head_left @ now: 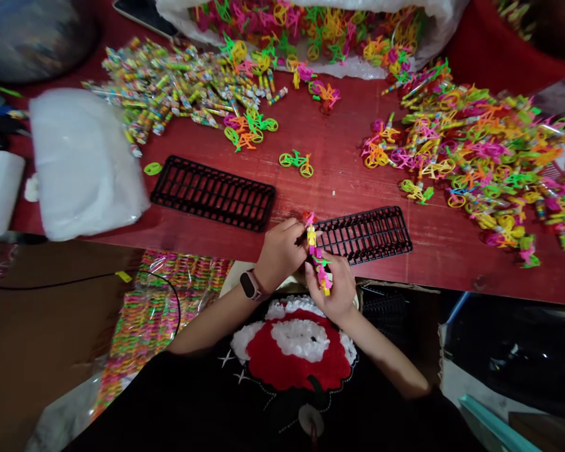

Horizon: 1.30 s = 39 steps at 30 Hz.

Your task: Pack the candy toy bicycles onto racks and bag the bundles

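Note:
My left hand (282,251), with a band watch (250,285) on the wrist, is closed at the table's front edge. Its fingertips pinch the upper end of a short line of small plastic toy bicycles (311,237) in pink, yellow and purple. Below and to the right, my right hand (336,289) is closed around the lower part of the line, where green, pink and yellow show. Fingers cover how the pieces meet. Just behind my right hand lies a black plastic rack (371,235) with narrow slots.
Another black rack (214,191) lies left, beside a stack of clear plastic bags (85,163). Wrapped candy tubes (169,88) are heaped at back left. Loose toy bicycles (296,162) lie mid-table; a mixed pile (475,150) covers the right. A white sack (445,19) stands behind.

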{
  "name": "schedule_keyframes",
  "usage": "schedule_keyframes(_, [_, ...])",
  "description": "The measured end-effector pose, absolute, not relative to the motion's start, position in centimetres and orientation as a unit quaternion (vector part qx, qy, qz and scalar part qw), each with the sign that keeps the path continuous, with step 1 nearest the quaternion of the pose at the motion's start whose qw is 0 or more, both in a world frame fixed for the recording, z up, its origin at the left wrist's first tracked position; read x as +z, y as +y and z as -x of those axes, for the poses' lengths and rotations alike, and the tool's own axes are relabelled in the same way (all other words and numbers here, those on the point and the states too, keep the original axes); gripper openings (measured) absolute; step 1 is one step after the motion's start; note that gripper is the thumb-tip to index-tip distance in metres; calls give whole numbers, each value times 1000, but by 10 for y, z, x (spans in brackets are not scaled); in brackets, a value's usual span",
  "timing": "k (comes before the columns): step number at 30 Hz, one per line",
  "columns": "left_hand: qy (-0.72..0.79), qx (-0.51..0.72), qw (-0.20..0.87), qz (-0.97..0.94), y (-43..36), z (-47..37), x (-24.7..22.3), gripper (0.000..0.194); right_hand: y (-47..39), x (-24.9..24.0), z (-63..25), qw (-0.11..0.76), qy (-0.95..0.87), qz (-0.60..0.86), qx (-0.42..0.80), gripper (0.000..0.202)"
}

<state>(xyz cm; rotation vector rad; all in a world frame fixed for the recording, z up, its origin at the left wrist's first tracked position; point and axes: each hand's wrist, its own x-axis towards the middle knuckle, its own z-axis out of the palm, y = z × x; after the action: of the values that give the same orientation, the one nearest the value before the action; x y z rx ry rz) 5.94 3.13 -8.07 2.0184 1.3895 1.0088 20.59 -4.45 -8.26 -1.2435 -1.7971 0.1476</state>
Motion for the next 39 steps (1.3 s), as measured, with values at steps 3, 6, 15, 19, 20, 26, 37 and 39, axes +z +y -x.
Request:
schedule_keyframes(3, [503, 368, 244, -743, 31, -60, -81, 26, -44, -80, -204, 452, -724, 516, 71, 46])
schedule_keyframes(6, [501, 373, 236, -745, 30, -60, -82, 21, -44, -82, -204, 447, -728, 516, 64, 45])
schedule_keyframes(15, [515, 374, 228, -737, 27, -62, -80, 17, -43, -88, -206, 445, -737, 507, 49, 55])
schedule_keyframes(19, [514, 362, 238, -740, 28, -60, -81, 12, -45, -85, -207, 438, -728, 522, 77, 56])
schedule_keyframes(20, [511, 359, 244, -742, 29, -60, -81, 10, -46, -84, -208, 439, -724, 524, 90, 59])
schedule_keyframes(26, [487, 363, 293, -738, 33, -55, -75, 6, -42, -52, -240, 345, -774, 476, 235, 84])
schedule_keyframes(37, [470, 352, 275, -761, 31, -48, -78, 7, 90, -15, -426, 307, -735, 603, 43, 32])
schedule_keyframes(39, [468, 348, 270, -766, 32, -45, -77, 7, 111, -36, -440, 303, -730, 612, 29, 29])
